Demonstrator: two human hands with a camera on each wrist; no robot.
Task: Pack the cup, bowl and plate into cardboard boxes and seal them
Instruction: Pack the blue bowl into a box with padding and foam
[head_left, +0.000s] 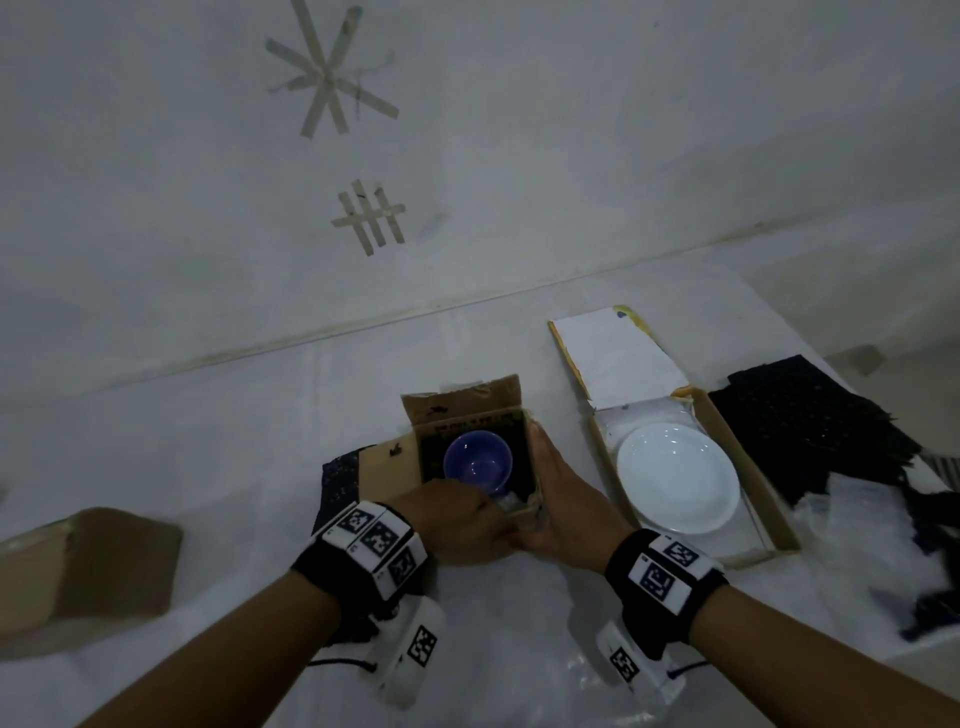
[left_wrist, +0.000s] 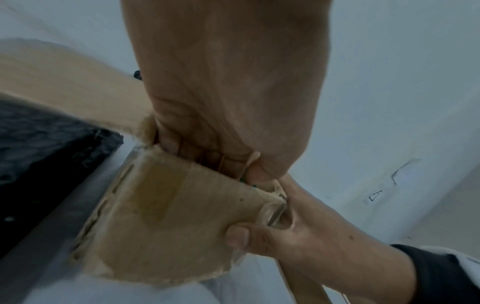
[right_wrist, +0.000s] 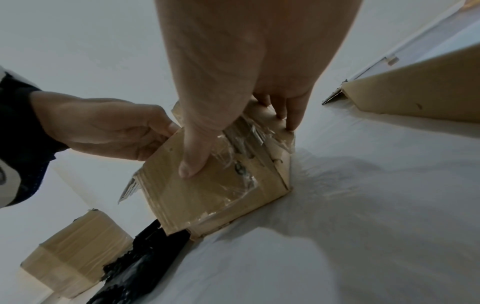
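The left hand grips the near rim of a small open brown cardboard box, its fingers curled down inside the opening and its thumb on the outer wall. The right hand grasps the same box at its near right corner: the thumb presses the near wall over a patch of crinkled clear tape, and the fingers lie along the right side. Inside the box, on dark padding, sits a round blue-purple ceramic bowl, upright and open to view, with the box flaps folded outward.

Just right of the small box stands a flat, shallow cardboard box with a white lining and a raised lid; a round white plate lies in it. Beyond that, at the table's right end, a black perforated foam sheet lies partly under crumpled white wrapping. Another piece of black foam pokes out from under the small box on its left. Well apart to the left sits a closed brown carton, blurred and cut by the picture's edge. All rest on a white-covered table; strips of pale tape are stuck on the wall behind.

The left fingertips are hidden within the box, and no cup can be made out.
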